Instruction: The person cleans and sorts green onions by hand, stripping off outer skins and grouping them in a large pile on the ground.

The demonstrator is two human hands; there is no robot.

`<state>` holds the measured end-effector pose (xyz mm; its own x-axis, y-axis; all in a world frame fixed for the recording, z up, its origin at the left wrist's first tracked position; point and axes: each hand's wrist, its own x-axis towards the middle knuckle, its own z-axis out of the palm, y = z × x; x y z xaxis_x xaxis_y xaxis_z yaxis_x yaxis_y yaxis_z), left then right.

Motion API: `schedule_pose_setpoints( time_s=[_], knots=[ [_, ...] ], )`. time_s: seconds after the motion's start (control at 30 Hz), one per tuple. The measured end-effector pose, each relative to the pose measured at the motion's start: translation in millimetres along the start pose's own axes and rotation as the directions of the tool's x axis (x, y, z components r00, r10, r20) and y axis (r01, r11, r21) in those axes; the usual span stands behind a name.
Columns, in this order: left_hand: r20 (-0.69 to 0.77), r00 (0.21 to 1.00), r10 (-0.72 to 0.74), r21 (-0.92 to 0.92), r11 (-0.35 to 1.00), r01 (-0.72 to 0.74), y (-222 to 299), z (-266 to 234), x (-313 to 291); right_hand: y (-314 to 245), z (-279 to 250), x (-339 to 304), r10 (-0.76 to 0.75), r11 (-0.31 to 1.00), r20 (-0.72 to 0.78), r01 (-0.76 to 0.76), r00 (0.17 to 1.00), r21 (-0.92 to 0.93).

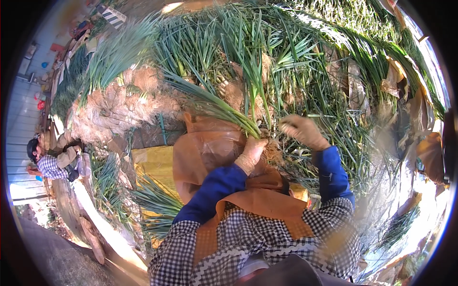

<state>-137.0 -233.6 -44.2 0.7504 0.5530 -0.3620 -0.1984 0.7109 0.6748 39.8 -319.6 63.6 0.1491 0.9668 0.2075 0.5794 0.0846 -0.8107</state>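
Observation:
My left hand [254, 147], in a pale glove, is wrapped round the lower stems of a bunch of green garlic [224, 106]. The long leaves of that bunch point up and to the left, and its stringy brown roots [271, 151] stick out to the right of the hand. Just right of the stems is my right hand [303, 131], also gloved, raised with its fingers curled in. What lies in those fingers, if anything, is too small to make out. An orange-brown apron [202, 148] covers my lap beneath the bunch.
A broad heap of green stalks [200, 47] spreads ahead, with a mass of matted roots [114, 112] at the left. A yellow sack [155, 167] lies left of my lap, beside more leaves [157, 202]. Another person [57, 164] sits at the far left.

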Motion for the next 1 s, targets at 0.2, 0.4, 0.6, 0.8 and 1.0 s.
schedule_pose_setpoints(
  time_s=[0.2, 0.4, 0.6, 0.8, 1.0],
  knots=[
    [0.130, 0.991, 0.019, 0.185, 0.982, -0.043, 10.6, 15.2, -6.2, 12.6, 27.1, 18.2, 0.034, 0.974, 0.428, 0.066, 0.903, -0.217],
    [0.104, 0.992, -0.066, 0.074, 0.996, 0.058, 1.8, 7.8, -3.8, 15.0, 11.8, 2.5, -0.032, 0.943, 0.379, -0.097, 0.925, 0.317],
    [0.002, 0.998, -0.059, 0.142, 0.988, 0.059, 11.6, 12.7, -9.8, 33.9, -101.0, -81.8, 0.334, 0.558, -0.170, -0.049, 0.927, 0.828],
    [0.034, 0.997, -0.069, 0.130, 0.989, 0.064, 6.8, 5.8, -2.7, 67.4, -60.7, -77.5, 0.576, 0.721, -0.284, -0.640, 0.766, -0.264],
    [0.072, 0.984, -0.164, 0.092, 0.983, 0.157, 21.2, 13.0, -9.4, 43.3, 42.8, -14.7, 0.126, 0.960, 0.341, -0.201, 0.932, 0.195]
  ],
)
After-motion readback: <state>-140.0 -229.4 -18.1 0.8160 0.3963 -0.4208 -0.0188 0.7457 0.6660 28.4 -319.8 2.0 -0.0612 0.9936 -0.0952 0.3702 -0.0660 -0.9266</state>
